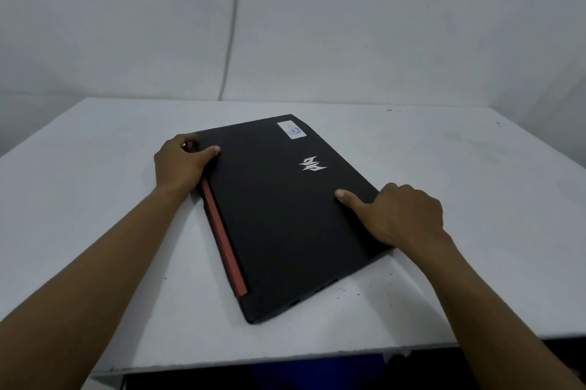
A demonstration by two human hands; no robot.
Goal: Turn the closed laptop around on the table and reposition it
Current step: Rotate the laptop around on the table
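Note:
A closed black laptop lies flat on the white table, skewed so one corner points toward me. A red hinge strip runs along its left edge, a silver logo and a pale sticker sit on the lid. My left hand grips the far left corner, thumb on the lid and fingers curled over the edge. My right hand holds the right edge, thumb pressed on the lid, fingers wrapped around the side.
The table's front edge runs just below the laptop's near corner, with dark space under it. A white wall stands behind the table, with a thin cable hanging down it.

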